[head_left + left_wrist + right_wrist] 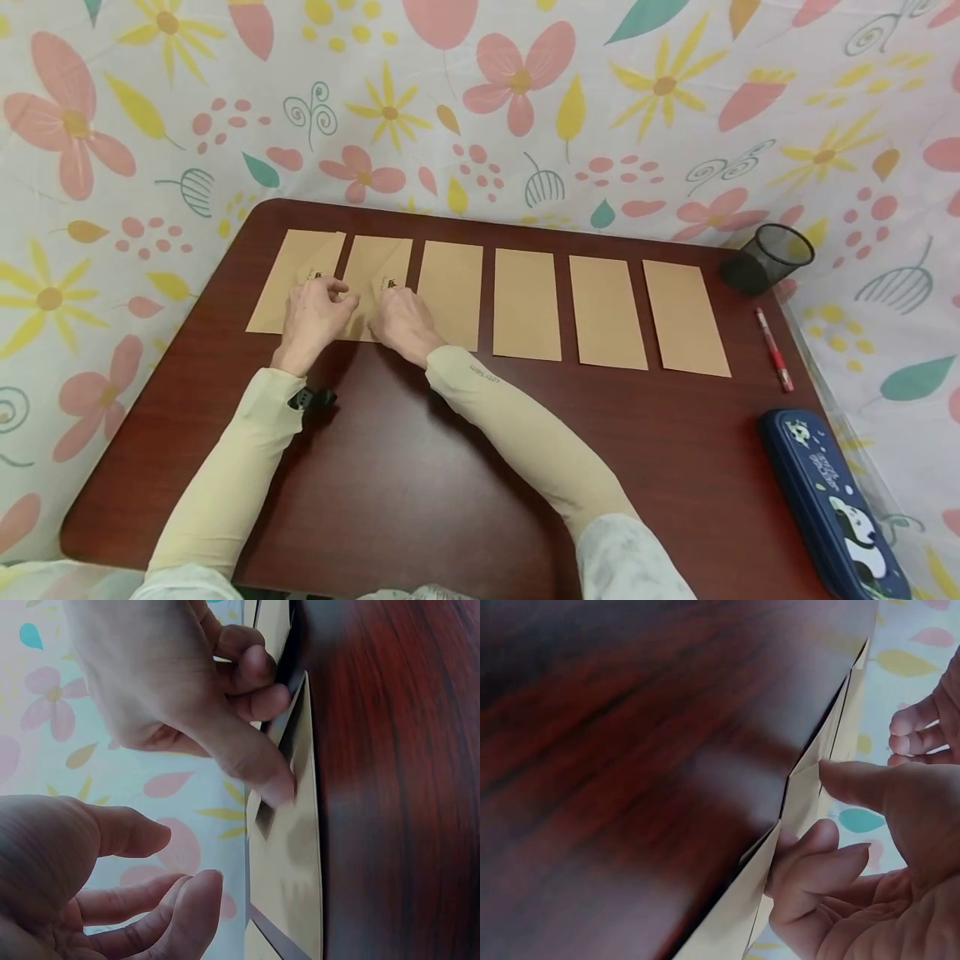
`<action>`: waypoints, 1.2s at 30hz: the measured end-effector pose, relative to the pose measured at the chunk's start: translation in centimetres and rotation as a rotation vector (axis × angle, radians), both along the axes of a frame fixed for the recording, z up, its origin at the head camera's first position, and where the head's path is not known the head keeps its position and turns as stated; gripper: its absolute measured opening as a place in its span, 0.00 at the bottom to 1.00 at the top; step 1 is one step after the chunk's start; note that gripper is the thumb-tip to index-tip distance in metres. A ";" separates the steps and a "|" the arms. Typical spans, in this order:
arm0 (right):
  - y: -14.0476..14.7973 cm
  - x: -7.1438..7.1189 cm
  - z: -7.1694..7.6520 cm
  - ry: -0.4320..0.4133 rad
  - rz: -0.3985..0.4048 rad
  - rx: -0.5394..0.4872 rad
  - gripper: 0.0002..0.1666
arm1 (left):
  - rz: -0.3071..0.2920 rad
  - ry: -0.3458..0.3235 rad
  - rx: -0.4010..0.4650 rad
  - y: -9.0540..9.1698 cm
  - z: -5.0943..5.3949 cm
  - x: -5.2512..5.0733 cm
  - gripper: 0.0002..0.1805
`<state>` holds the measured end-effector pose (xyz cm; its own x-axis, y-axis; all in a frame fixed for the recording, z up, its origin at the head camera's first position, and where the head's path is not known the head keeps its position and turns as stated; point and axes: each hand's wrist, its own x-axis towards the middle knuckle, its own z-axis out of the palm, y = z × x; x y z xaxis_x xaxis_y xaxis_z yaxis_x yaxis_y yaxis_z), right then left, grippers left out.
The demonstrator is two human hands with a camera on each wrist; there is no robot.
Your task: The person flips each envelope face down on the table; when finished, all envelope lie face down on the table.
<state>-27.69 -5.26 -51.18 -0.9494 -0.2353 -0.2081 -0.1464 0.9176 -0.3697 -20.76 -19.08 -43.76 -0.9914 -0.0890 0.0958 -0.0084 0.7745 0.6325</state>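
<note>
The left arm, in a pale yellow fabric sleeve (225,475), reaches straight forward; the right arm, in a matching sleeve (532,433), slants toward the left. The left hand (313,315) hangs with loosely bent fingers, its thumb apart from them, holding nothing. The right hand (405,323) bends its fingers and touches the second tan rectangular paper envelope (367,257) from the left, lying on the dark reddish-brown wooden table (405,483); whether it pinches the paper, I cannot tell.
</note>
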 end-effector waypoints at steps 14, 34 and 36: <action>1.4 0.1 0.1 -0.024 -0.057 -0.094 0.12 | -0.001 0.006 -0.021 -1.5 -1.3 -1.1 0.15; 4.9 1.3 -1.6 0.175 -0.023 -0.221 0.13 | -0.091 -0.223 0.031 -2.5 -1.0 -1.5 0.31; 5.1 1.6 -1.3 0.162 -0.028 -0.265 0.12 | -0.103 -0.247 0.083 -2.7 -0.8 -1.6 0.31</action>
